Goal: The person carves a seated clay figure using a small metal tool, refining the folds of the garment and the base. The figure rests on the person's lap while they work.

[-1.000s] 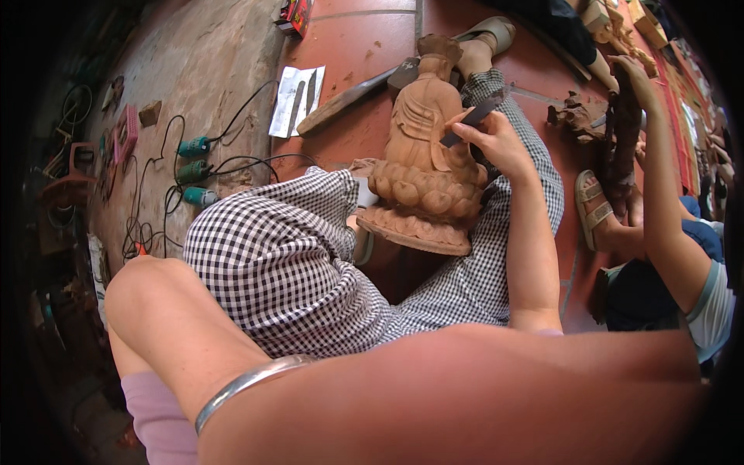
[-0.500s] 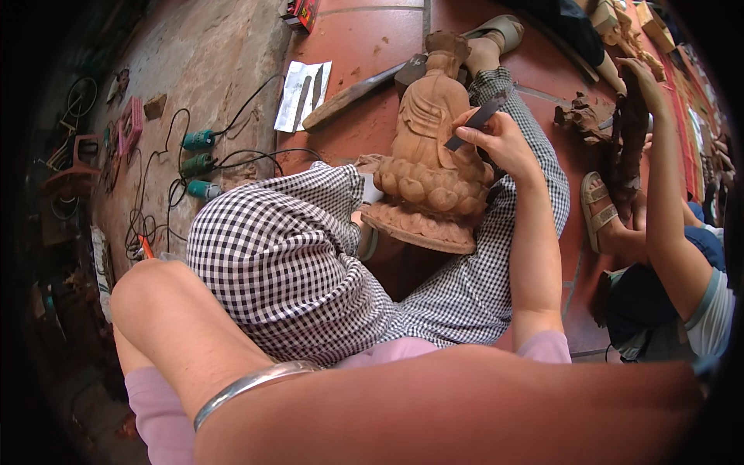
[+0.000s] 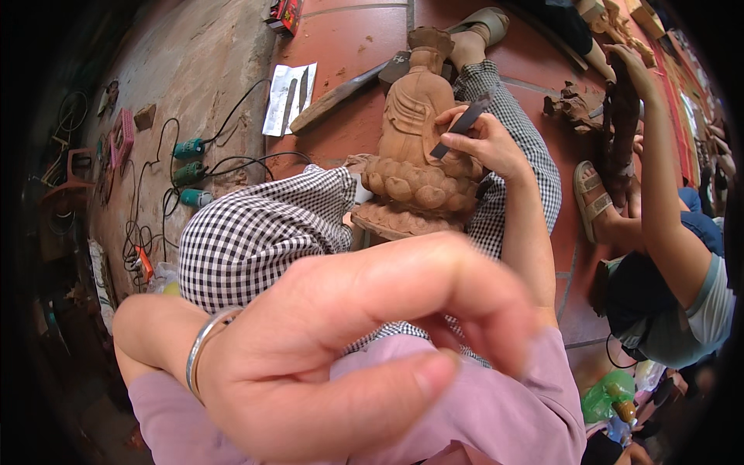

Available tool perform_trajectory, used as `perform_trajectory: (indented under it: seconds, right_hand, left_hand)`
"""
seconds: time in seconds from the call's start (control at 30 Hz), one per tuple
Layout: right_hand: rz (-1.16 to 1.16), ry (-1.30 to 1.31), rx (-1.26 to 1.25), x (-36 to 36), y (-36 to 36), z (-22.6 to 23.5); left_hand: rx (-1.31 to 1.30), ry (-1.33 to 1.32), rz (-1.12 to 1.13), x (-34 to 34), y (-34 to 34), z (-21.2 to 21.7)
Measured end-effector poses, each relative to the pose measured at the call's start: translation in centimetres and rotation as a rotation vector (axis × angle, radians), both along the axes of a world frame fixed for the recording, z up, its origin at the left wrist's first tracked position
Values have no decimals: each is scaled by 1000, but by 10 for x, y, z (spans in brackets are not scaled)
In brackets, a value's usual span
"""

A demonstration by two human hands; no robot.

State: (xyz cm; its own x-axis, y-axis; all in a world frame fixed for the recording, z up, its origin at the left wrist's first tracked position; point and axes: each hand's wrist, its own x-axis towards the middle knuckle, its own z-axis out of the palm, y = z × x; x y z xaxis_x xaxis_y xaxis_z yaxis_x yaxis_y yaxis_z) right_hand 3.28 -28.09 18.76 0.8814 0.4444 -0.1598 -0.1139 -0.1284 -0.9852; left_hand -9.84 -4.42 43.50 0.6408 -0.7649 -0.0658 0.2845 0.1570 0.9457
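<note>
Shows a carved statue [image 3: 417,108], matte reddish brown like bare wood, set between two legs in checked trousers [image 3: 248,225], leaning slightly rightward in view. Has smooth, rounded shoulders, a robe cut in curved folds, a narrow neck and a wider, rough top; swells below into rows of plump petals, then a broad base partly hidden behind the left hand [image 3: 302,329]. Holds a flat dark tool [image 3: 466,122] in the right hand [image 3: 494,146], pinched between thumb and fingers, with the squared lower end over the robe; cannot tell touching from just above. Has the left hand near the camera, slightly blurred, with fingers loosely curled and a gap to the thumb, and with a silver bangle [image 3: 198,349] at the wrist. Farther out, includes a long wooden piece [image 3: 335,101] and white paper [image 3: 277,94] on red tiles [image 3: 353,46], three teal power tools [image 3: 188,173] farther left, and, at right, a co-worker's hand [image 3: 637,71] at some dark wood [image 3: 622,124].
</note>
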Motion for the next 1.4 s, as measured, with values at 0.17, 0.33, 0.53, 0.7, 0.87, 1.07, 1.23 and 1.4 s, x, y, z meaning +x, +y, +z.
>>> perform_trajectory:
  seconds: [0.17, 0.33, 0.53, 0.7, 0.87, 1.07, 1.23, 1.4]
  right_hand:
    - [-316, -80, 27, 4, -2, -5]
    - [-671, -120, 202, 2, -3, -3]
    - [-750, -132, 263, -10, 7, 2]
    - [-771, -170, 215, -14, -2, 1]
    - [-685, -124, 229, -20, 13, 4]
    - [-618, -366, -73, -40, 7, -9]
    - [-540, -839, -360, -52, 22, 13]
    - [-545, -904, -541, -58, 32, 1]
  left_hand:
    - [509, -834, -200, -9, 15, -2]
    - [973, -1018, -317, -12, 17, 3]
    - [807, -1010, -411, 9, 27, 17]
    - [535, -1003, -213, 66, 37, -9]
    - [673, -946, -256, 126, 34, -101]
    - [336, -1209, -26, 115, -16, -216]
    - [35, -1312, 318, 97, -50, -228]
    - [17, -1152, 381, 88, -50, -245]
